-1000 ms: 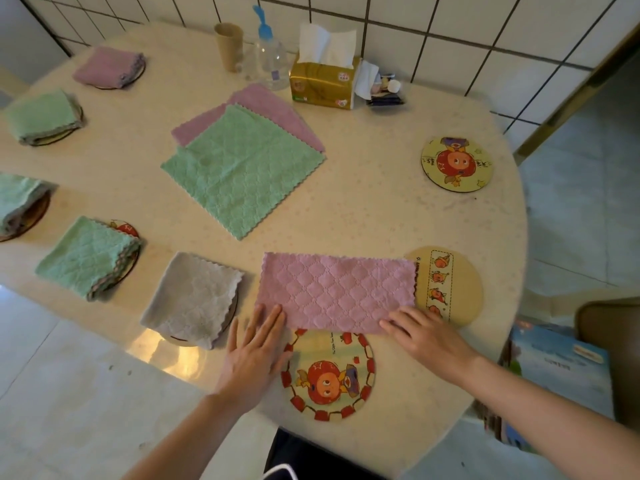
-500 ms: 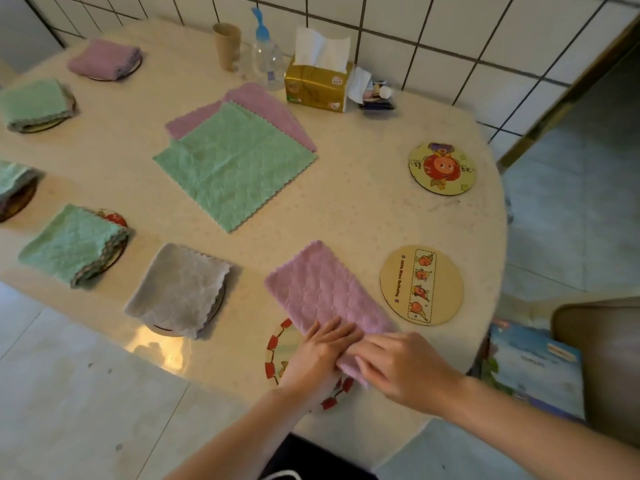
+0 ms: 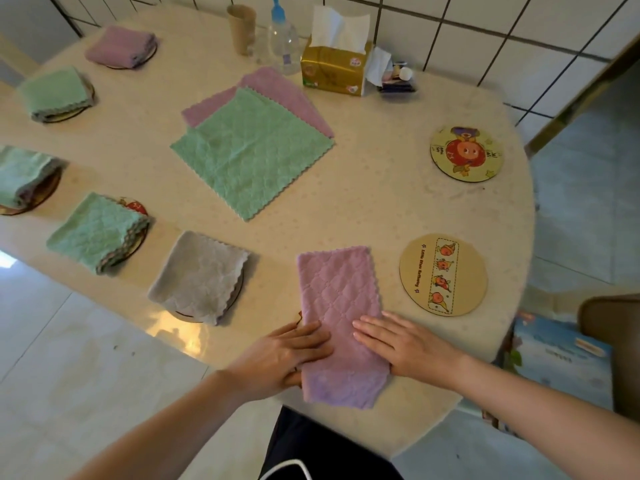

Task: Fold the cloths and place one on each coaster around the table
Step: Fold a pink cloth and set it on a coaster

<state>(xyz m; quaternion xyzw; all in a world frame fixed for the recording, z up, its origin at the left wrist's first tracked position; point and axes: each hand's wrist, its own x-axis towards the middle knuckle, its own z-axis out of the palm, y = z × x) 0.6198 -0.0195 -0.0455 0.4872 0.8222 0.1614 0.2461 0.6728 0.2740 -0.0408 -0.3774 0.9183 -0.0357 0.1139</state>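
A pink cloth (image 3: 339,306), folded into a long narrow strip, lies at the table's near edge and runs away from me. It covers a cartoon coaster (image 3: 299,315), of which only a red sliver shows. My left hand (image 3: 294,355) lies flat on the strip's left edge, and my right hand (image 3: 405,344) lies flat on its right edge, fingers spread. Two bare coasters sit to the right: a tan one (image 3: 443,274) and a cartoon one (image 3: 466,154). An unfolded green cloth (image 3: 252,154) lies mid-table over another unfolded pink cloth (image 3: 277,88).
Folded cloths rest on coasters along the left: grey (image 3: 199,277), green (image 3: 97,232), green (image 3: 24,174), green (image 3: 55,91), pink (image 3: 121,46). A tissue box (image 3: 334,72), bottle (image 3: 284,39) and cup (image 3: 241,29) stand by the tiled wall. A chair (image 3: 609,341) is at right.
The pink cloth lay crosswise as a wide strip; both hands took it, turned it lengthwise and laid it over the near coaster. Both hands now rest flat on it.
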